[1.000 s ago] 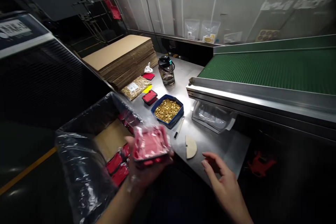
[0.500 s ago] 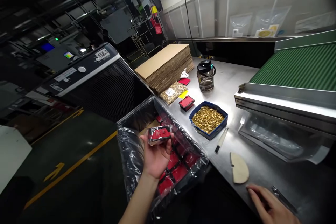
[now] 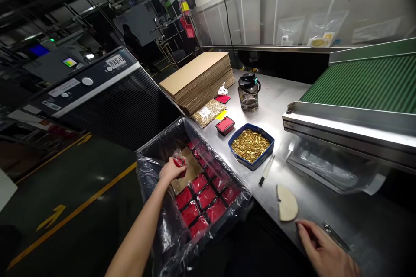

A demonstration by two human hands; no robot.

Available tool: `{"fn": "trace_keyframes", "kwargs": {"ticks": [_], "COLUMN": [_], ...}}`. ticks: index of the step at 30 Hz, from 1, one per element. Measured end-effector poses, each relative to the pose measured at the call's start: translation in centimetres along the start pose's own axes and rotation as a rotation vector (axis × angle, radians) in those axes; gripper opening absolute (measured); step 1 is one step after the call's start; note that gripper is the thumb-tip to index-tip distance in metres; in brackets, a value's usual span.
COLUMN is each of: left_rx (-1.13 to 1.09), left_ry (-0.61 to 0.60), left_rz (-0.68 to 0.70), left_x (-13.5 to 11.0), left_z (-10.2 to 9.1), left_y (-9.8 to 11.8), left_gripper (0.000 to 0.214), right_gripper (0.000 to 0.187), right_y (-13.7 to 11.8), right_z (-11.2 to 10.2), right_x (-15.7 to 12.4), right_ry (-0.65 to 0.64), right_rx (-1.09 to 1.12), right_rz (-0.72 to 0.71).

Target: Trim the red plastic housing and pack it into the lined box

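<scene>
My left hand (image 3: 170, 169) reaches down into a plastic-lined crate (image 3: 146, 152), its fingers closed around a red and black plastic part (image 3: 179, 162) in clear wrapping. Much of that part is hidden by my fingers. Below the hand lies a brown cardboard sheet (image 3: 188, 171), next to rows of similar red parts (image 3: 206, 198) with black edges. My right hand (image 3: 321, 244) rests on the steel table, fingers loosely curved, with nothing visible in it. Near its fingertips lies a pale half-round pad (image 3: 287, 203). A dark slim tool (image 3: 336, 236) lies just beyond the knuckles.
On the table (image 3: 276, 95) stand a blue tray (image 3: 251, 165) of small gold pieces, a brush (image 3: 267, 171), a red part (image 3: 225, 125), a bag of gold pieces (image 3: 208, 112), a jug (image 3: 248, 95) and stacked cardboard (image 3: 198, 78). A green conveyor (image 3: 367, 82) borders the right.
My left hand has turned over and moved left and into the crate with the wrapped red part. My right hand stays on the table. The view has shifted slightly.
</scene>
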State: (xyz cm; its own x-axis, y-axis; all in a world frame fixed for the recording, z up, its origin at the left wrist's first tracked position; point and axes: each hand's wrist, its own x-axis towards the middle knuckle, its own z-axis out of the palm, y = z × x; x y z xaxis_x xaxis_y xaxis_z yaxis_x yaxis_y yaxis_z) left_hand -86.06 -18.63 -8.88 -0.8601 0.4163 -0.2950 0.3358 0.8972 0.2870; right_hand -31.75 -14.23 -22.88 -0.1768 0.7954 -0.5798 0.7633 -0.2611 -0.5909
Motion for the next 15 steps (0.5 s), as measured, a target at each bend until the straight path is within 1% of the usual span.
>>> {"fn": "trace_keyframes", "kwargs": {"ticks": [2,4,6,8,10,11,13,15], "left_rx": [0.198,0.32,0.368,0.343,0.286,0.267,0.265,0.299], "left_ry": [-0.02,-0.068,-0.153,-0.266,-0.339,-0.342,-0.318,-0.32], "left_rz": [-0.056,-0.082,-0.06,-0.002,0.037,0.041,0.034,0.023], "left_x": [2.2,3.7,4.8,5.8,6.6,6.9,6.8,5.9], "left_z": [1.5,3.7,5.8,7.3,7.6,7.3,6.2,5.1], "left_y": [-1.5,-2.2,-2.2,-2.0,-2.1,-2.3,-3.2,-4.8], "left_gripper": [0.085,0.077,0.069,0.062,0.058,0.057,0.051,0.036], "right_gripper": [0.059,0.058,0.055,0.052,0.051,0.051,0.052,0.052], "right_y": [0.3,0.6,0.6,0.4,0.2,0.2,0.1,0.3], "right_z": [0.4,0.8,1.1,1.1,1.1,1.0,1.0,1.0], "right_x": [0.2,0.4,0.5,0.4,0.3,0.2,0.2,0.2], "right_ry": [0.021,0.031,0.036,0.043,0.048,0.044,0.034,0.036], "right_rx": [0.015,0.019,0.016,0.019,0.026,0.028,0.025,0.022], "right_rz": [-0.018,-0.028,-0.023,-0.013,-0.003,-0.002,0.0,0.0]}}
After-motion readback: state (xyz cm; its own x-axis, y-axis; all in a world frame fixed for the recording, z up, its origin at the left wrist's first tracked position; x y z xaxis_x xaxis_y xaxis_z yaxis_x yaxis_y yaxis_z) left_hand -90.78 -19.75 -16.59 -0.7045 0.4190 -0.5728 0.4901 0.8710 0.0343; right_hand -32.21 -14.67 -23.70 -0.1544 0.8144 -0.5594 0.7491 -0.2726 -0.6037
